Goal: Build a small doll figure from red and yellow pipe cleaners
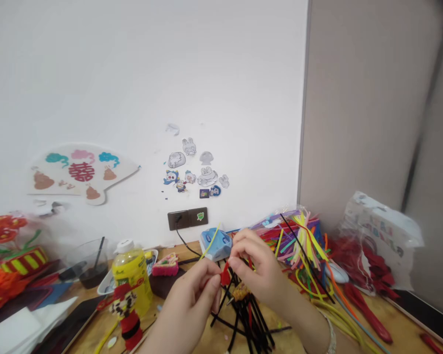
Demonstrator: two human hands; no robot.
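The left grip is clamped on one small red piece, fingertips pressed to its lower side. The right grip is just beside it, fingers curled together at the piece's top; whether they pinch it, I cannot tell. Below both hands stands one bunch of black stems, too tangled to count, with one small gold tuft on it.

Left of the bunch are one yellow bottle and one red stem figure. Behind it are one blue pouch and one bag of coloured stems; to its right, one white mouse. The desk ends at a white wall behind the bunch, with a grey partition to the right and open air above the hands.
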